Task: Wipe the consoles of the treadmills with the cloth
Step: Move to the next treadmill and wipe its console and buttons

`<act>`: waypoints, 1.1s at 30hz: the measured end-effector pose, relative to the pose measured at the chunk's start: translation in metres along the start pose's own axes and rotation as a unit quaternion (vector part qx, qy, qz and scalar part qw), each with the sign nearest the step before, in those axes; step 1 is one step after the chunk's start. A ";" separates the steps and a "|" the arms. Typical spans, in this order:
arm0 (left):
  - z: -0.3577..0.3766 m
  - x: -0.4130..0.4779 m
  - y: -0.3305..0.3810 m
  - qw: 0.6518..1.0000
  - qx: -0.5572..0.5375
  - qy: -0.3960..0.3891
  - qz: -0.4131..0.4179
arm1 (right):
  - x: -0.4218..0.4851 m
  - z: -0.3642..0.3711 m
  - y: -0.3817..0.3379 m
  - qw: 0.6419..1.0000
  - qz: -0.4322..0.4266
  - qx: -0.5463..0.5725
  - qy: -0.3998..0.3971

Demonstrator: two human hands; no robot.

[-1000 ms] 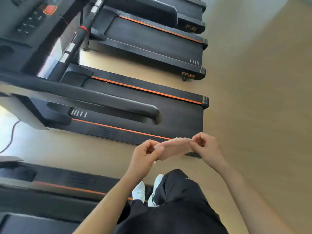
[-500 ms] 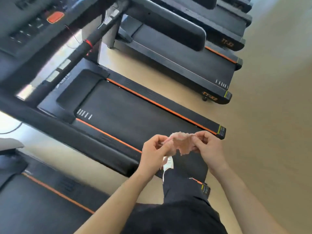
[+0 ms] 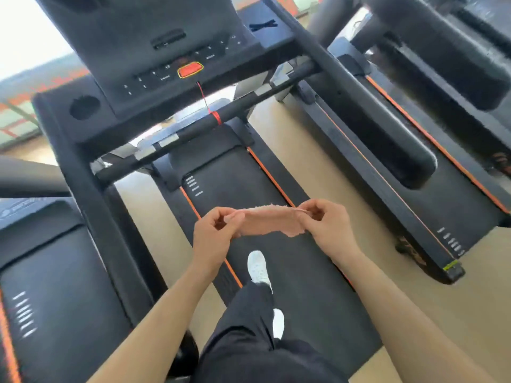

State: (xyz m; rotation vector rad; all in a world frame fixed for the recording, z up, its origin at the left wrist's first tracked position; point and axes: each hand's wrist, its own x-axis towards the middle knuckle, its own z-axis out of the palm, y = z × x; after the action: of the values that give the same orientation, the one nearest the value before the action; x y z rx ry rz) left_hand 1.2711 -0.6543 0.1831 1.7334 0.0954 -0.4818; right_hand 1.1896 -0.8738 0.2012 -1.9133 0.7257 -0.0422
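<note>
A small pale pink cloth (image 3: 269, 221) is stretched between both hands at chest height over a treadmill belt (image 3: 301, 275). My left hand (image 3: 214, 233) pinches its left end and my right hand (image 3: 327, 226) pinches its right end. Ahead and above stands the black treadmill console (image 3: 154, 48) with white-marked buttons and an orange-red stop button (image 3: 190, 69). A red safety cord (image 3: 206, 102) runs from the button down to the crossbar. Both hands are well short of the console.
Black handrails (image 3: 94, 194) flank the belt on both sides. Another treadmill (image 3: 431, 217) stands to the right and one (image 3: 49, 272) to the left, with tan floor (image 3: 154, 217) between them. My legs in dark trousers and white shoes (image 3: 258, 268) are on the belt.
The view has swung round from beside the treadmill to facing its console. I have stepped onto the belt. Both hands still hold the cloth, now stretched wider between them.
</note>
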 end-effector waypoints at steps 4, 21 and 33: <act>-0.013 0.057 0.038 0.996 -0.013 0.070 0.053 | 0.076 0.009 -0.055 0.995 -0.089 0.003 -0.046; -0.112 0.254 0.148 0.903 0.032 0.414 0.109 | 0.318 0.134 -0.297 0.922 -0.325 0.008 -0.209; -0.193 0.358 0.198 0.856 -0.057 0.510 0.061 | 0.424 0.240 -0.423 0.846 -0.471 -0.031 -0.248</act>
State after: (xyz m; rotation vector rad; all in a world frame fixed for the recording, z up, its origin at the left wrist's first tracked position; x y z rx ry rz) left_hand 1.7117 -0.5862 0.2610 1.6917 0.7491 0.5772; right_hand 1.8146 -0.7733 0.3257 -2.0424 -0.6062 -0.1289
